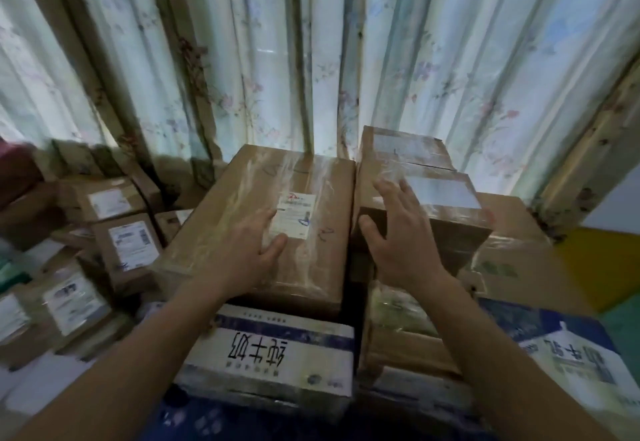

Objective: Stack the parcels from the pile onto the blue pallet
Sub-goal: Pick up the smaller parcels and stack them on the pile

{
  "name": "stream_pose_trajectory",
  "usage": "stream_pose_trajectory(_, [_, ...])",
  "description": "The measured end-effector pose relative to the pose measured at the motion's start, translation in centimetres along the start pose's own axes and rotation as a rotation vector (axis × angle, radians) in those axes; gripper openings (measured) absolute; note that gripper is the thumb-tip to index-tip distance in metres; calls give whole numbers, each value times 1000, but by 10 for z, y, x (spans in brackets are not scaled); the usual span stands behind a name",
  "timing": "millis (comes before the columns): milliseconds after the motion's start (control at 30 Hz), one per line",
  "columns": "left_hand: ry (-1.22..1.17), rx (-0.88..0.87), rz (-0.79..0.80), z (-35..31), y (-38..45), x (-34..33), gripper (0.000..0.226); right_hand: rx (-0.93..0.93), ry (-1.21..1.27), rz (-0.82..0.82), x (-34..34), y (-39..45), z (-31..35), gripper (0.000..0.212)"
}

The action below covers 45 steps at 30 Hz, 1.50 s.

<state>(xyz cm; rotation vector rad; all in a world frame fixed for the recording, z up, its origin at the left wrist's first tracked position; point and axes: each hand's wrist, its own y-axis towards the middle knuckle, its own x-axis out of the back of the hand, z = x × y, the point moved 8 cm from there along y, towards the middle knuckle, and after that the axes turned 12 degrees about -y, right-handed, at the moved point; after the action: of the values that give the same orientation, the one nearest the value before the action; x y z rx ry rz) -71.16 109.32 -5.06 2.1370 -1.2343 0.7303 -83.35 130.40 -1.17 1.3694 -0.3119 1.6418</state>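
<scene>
Here the left hand (256, 250) lies flat, fingers straight, on the top of the large taped parcel (277, 219), which sits on the white milk carton (273, 350) at the front of the stack. The right hand (398, 229) is spread wide with straight fingers against the near left corner of the smaller taped box (426, 198), just beside the large parcel; whether it presses or only hovers I cannot tell. Neither grip closes round anything. The large parcel's long axis runs away from the person toward the curtain (242, 59), and its right edge sits nearly against the smaller box. The left hand is the nearer to it, already on it; the right would need to come across the narrow gap. A strip of blue pallet (214, 421) shows below the carton. The pile of unsorted parcels (128, 243) lies low to the left, well apart from both hands. My guess is that this parcel is being squared up in its place.
</scene>
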Motion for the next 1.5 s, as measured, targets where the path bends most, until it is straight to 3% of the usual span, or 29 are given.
stream_pose_trajectory(267, [122,116,-165,143,-100,184,60,116,162,180,-99,-41,219,59])
stream_pose_trajectory(400, [96,191,-228,217,-150,259,62,175,226,194,-149,-61,324,60])
stream_pose_trajectory(867, [89,420,-374,411,-233,423,65,161,275,357,-293,-47,532,64])
stream_pose_trajectory(1133, [103,492,-392,522,-201,502,64,164,385,446,-395,12,639,63])
stream_pose_trajectory(1500, [-39,586,-186,664,-74,528,62,17,355,608,-526,98,705,65])
